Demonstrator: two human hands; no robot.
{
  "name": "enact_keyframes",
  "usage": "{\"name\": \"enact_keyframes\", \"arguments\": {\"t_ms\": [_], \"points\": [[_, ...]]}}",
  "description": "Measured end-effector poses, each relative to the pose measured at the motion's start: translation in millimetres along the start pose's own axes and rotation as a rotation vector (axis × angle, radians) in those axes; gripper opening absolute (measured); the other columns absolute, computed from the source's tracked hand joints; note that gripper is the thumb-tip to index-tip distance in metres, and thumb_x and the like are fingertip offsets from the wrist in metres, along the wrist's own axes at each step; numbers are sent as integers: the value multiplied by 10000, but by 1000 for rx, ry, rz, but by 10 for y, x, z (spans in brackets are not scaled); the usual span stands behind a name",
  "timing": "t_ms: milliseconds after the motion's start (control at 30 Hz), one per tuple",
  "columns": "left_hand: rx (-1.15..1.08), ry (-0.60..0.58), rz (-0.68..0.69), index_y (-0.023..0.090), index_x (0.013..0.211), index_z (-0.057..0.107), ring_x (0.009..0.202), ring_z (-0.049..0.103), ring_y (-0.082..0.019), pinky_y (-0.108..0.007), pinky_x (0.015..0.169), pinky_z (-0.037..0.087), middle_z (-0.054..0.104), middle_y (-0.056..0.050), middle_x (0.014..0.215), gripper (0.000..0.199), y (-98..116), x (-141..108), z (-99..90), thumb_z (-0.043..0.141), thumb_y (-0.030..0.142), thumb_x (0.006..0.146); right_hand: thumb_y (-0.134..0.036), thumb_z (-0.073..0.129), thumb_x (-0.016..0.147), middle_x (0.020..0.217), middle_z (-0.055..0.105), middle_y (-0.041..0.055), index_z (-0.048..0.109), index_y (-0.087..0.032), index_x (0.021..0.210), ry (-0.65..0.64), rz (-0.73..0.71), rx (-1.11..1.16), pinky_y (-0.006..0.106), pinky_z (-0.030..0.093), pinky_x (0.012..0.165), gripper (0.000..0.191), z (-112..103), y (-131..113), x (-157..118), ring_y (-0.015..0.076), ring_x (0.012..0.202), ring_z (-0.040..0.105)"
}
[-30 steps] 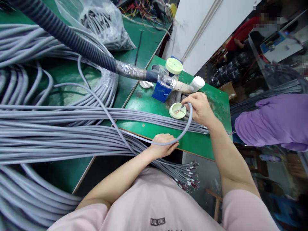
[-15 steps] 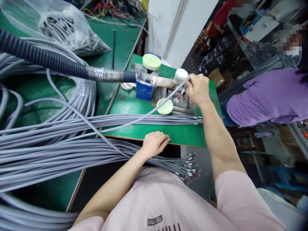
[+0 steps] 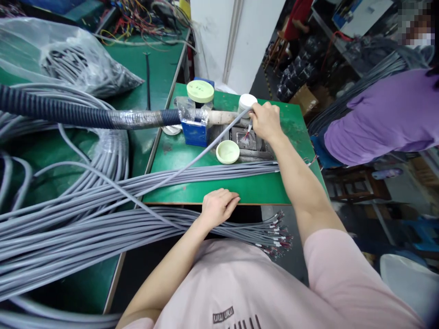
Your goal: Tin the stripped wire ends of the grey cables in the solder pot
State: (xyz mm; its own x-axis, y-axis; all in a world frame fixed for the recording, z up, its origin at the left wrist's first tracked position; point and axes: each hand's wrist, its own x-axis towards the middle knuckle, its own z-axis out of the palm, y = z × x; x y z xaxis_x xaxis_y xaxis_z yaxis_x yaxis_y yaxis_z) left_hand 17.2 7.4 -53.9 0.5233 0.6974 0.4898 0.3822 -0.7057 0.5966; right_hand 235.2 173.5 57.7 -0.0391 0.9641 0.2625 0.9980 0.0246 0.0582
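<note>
My right hand [image 3: 265,120] is closed on a grey cable [image 3: 209,147] near its end. The cable's stripped end, with thin red and dark wires [image 3: 247,134], points down at a square silvery surface [image 3: 243,142] set in dark, stained blocks. Whether the wire tips touch it, I cannot tell. My left hand [image 3: 219,206] is loosely closed at the near table edge, nothing visible in its fingers. It lies above a hanging bundle of grey cables [image 3: 147,224] whose ends show bare wires. A pale green shallow dish [image 3: 227,151] sits left of the blocks.
A ribbed hose [image 3: 137,116] reaches over the green table [image 3: 206,194], its nozzle beside a blue box [image 3: 195,133]. Around it stand a green-lidded jar [image 3: 200,91] and a white jar [image 3: 247,103]. Coiled cables and a plastic bag [image 3: 85,61] lie left. A person in purple [image 3: 380,119] is at right.
The view has shifted slightly. My right hand, still holding the cable, has brought its wire end lower over the silvery surface. My left hand stays at the table edge.
</note>
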Motion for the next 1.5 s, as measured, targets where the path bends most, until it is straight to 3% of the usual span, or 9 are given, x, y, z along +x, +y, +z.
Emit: {"name": "enact_keyframes", "arguments": {"t_ms": [300, 600, 733, 833, 900, 1033, 1200, 1367, 1500], "points": [[4, -8, -3, 174, 877, 679, 623, 582, -130, -252, 615, 426, 648, -20, 667, 204, 1, 4, 14, 517, 291, 916, -262, 331, 946, 1031, 609, 169, 558, -128, 1057, 5, -13, 80, 533, 335, 891, 286, 69, 13, 13, 358, 1089, 487], [13, -24, -14, 177, 873, 682, 632, 587, -131, -249, 621, 421, 659, -28, 680, 219, 2, 8, 23, 508, 303, 919, -323, 303, 965, 1001, 606, 171, 566, -124, 1022, 2, -6, 91, 536, 337, 894, 335, 209, 53, 16, 345, 1047, 506], [-29, -58, -61, 174, 875, 698, 655, 593, -140, -261, 642, 428, 669, -42, 697, 237, 0, 24, 21, 513, 318, 913, -386, 297, 973, 941, 605, 135, 569, -155, 1007, 86, -41, 126, 532, 343, 901, 358, 53, 73, -80, 319, 1025, 511], [-238, -134, -149, 175, 871, 714, 629, 574, -128, -256, 630, 439, 674, -43, 702, 249, 128, 56, -133, 530, 341, 902, -400, 283, 976, 946, 612, 119, 582, -194, 997, 197, -103, 183, 530, 337, 931, 363, -281, 73, -364, 296, 1016, 518], [-536, -264, -198, 169, 926, 719, 588, 562, -111, -237, 581, 446, 685, -50, 740, 259, 297, 79, -323, 535, 349, 898, -386, 303, 973, 983, 633, 102, 593, -238, 999, 251, -154, 244, 513, 337, 967, 326, -519, 69, -677, 270, 1025, 534], [-1015, -578, -70, 159, 966, 744, 678, 638, -156, -260, 643, 502, 716, -102, 790, 248, 625, 125, -645, 622, 335, 841, -370, 459, 919, 1107, 666, 50, 592, -308, 1031, 319, -298, 421, 529, 393, 980, 184, -734, 34, -1468, 264, 1069, 582], [-1183, -298, -503, 143, 961, 719, 516, 547, -87, -197, 485, 439, 654, -38, 645, 357, 656, 211, -483, 622, 459, 825, -190, 620, 798, 1183, 654, 32, 590, -377, 1084, 413, -424, 629, 512, 496, 947, 344, -535, -176, -2360, 252, 1112, 604], [-1246, -234, -583, 121, 767, 679, 495, 490, -66, -178, 458, 391, 584, -3, 574, 420, 687, 232, -219, 648, 540, 766, -114, 541, 787, 1158, 657, 40, 601, -376, 1091, 366, -460, 715, 510, 532, 910, 406, -361, -440, -2829, 240, 1043, 644], [-1130, -123, -621, 124, 645, 618, 498, 466, -59, -185, 480, 386, 582, -1, 583, 432, 790, 149, -179, 668, 544, 734, -126, 539, 799, 1007, 685, 56, 596, -332, 1093, 352, -186, 851, 484, 526, 859, 363, -325, -525, -2960, 250, 963, 643]]}}
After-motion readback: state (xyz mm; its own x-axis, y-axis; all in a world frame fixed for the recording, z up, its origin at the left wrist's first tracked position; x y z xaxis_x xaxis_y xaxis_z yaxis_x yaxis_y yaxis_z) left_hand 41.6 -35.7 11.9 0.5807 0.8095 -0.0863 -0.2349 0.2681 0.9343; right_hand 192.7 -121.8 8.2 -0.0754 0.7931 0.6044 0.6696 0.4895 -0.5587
